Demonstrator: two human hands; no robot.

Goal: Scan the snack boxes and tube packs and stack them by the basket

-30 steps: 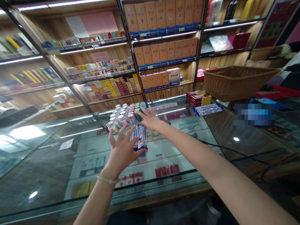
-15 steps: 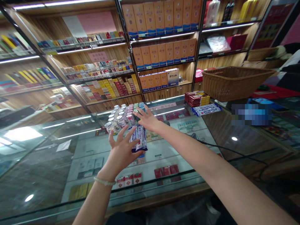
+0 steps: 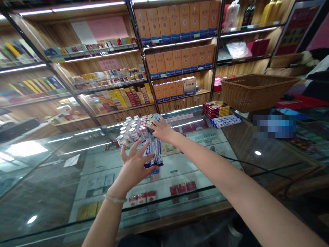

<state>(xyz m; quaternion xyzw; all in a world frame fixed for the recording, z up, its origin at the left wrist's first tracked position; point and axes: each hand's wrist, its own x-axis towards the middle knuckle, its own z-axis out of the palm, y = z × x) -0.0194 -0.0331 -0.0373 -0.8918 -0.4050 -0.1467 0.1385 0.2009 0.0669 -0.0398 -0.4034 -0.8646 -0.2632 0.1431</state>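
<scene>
My left hand (image 3: 133, 164) is raised over the glass counter (image 3: 77, 161) and holds a few blue-and-white candy sticks (image 3: 153, 154) between thumb and palm, the other fingers spread. My right hand (image 3: 161, 129) reaches further out, fingers spread, touching a cluster of small capped bottles (image 3: 133, 130) that stands on the counter top. A beaded bracelet sits on my left wrist.
A wicker basket (image 3: 257, 91) stands on the counter at the right, with stacked red packs (image 3: 215, 109) and more blue-and-white sticks (image 3: 226, 120) beside it. Shelves of boxes and packs (image 3: 177, 58) line the wall behind. A black cable (image 3: 257, 166) runs across the glass.
Both hands stay in nearly the same place. The sticks in my left hand have tilted slightly; my right hand has shifted a little over the bottles.
</scene>
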